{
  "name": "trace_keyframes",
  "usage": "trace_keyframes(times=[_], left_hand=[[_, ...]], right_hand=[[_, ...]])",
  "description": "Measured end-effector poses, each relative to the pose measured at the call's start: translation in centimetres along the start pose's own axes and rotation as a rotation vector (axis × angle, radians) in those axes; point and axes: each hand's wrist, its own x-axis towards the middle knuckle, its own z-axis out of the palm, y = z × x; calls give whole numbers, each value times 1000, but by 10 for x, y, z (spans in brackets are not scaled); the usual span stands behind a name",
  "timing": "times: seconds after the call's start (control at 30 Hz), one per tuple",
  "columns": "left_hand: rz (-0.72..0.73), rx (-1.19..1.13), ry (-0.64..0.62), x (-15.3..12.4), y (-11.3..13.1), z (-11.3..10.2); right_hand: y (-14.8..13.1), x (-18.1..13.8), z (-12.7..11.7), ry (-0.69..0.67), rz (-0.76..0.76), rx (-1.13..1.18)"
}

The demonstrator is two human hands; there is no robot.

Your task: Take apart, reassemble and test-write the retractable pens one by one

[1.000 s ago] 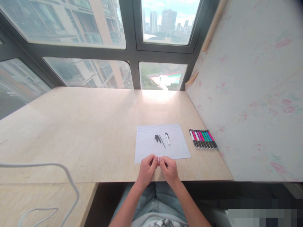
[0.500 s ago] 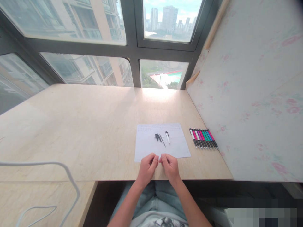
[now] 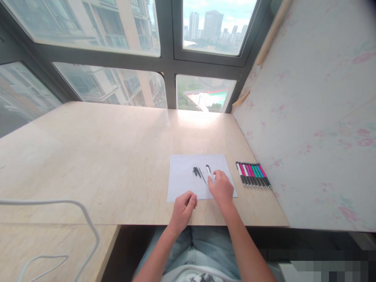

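Nearest you, your L hand (image 3: 182, 207) is at the near edge of the sheet (image 3: 180, 186), fingers curled in, thumb up by the index; can't tell if a small part is pinched there. Your R hand (image 3: 222, 188) is over the sheet's right half, thumb & index apart w/ a gap between; can't tell if the thumb touches the white pen barrel (image 3: 208, 170), black-topped, which lies on the sheet just R of its middle. Step in hand is prob. picking up that barrel; next move, I'd judge, calls for a light thumb-index pinch, kept clear of the thin refill (image 3: 202, 176) lying slantwise near the sheet's middle, b/c it could roll if nudged. Small black parts (image 3: 197, 171) sit just L of the refill. Lines of writing run along the sheet's far edge. R of the sheet, apart from it, is a row of pens (image 3: 254, 175), side by side, mixed colors w/ black grips. Pale wood tabletop (image 3: 102, 156) under it all; well L of the sheet & nearer you, a white cable (image 3: 85, 215) loops. Floral-papered wall (image 3: 308, 137) to the sheet's R, past the pens. Beyond the sheet, dark window frames (image 3: 117, 60), then bldgs & bright sky outside.
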Motion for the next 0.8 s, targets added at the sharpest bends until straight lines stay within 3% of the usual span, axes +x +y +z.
trace_keyframes(times=[0.2, 0.33, 0.53, 0.67, 0.8], left_hand=[[-14, -68, 12, -1, -2, 0], [-43, -129, 41, -1, -3, 1], [-64, -141, 55, 0, -4, 1], [-71, -157, 65, 2, -1, 0], [-105, -153, 151, 3, 3, -2]], right_hand=[[-11, 7, 5, -71, 29, -153], [-7, 6, 4, -23, 31, -121], [1, -16, -5, 83, -29, 297], [-12, -45, -11, 26, -185, 620], [-30, -61, -12, -19, -333, 699]])
